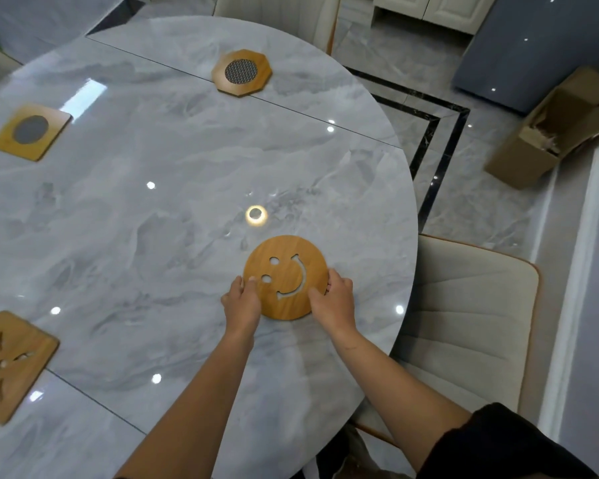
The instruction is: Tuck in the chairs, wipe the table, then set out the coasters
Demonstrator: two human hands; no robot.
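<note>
Pinches round coaster point(286, 276) between left hand point(241, 299) and right hand point(336, 299) — likely to square it at the table point(153, 236)'s right edge, facing the chair point(464, 323).

You are looking at a desk point(153, 236) showing grey-white marble veining, with the round coaster point(286, 276) showing honey-brown wood grain and a smiling-face cut-out. The octagonal coaster point(241, 71) is carrying a dark honeycomb mesh centre, the far square coaster point(31, 131) a plain grey oval, the near square coaster point(11, 366) thin petal-shaped slits. The chair point(464, 323) is showing cream with orange-brown piping, beside pale grey marble floor point(481, 202) bordered black.
</note>
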